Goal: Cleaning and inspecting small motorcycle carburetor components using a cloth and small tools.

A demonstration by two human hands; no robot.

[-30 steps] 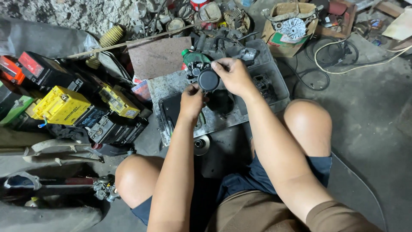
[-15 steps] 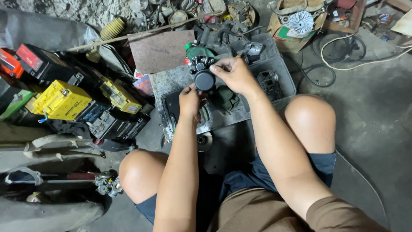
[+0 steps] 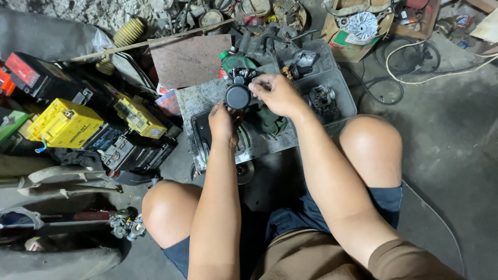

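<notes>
- On the left, well apart from the work, yellow batteries (image 3: 65, 124) and black ones lie stacked on the floor; neither hand is near them.
- The left hand (image 3: 224, 122) comes up from the near side, its grip closed around the lower body of a small engine part (image 3: 238, 92), a carburetor by the look of it, held up above the grey metal tray (image 3: 207, 98).
- The part shows a round black cap facing the camera; its long axis seems to run near to far, the metal end pointing far toward a green cloth (image 3: 233, 61).
- The right hand (image 3: 277, 94) sits just right of the part, fingertips pinched together on its upper right edge, seemingly working a small fitting; what they pinch is too small to tell.
- Judging by this, the work is midway: the part is off the desk and in hand, yet not visibly opened up, while another metal part (image 3: 322, 97) waits in the tray's right compartment.
</notes>
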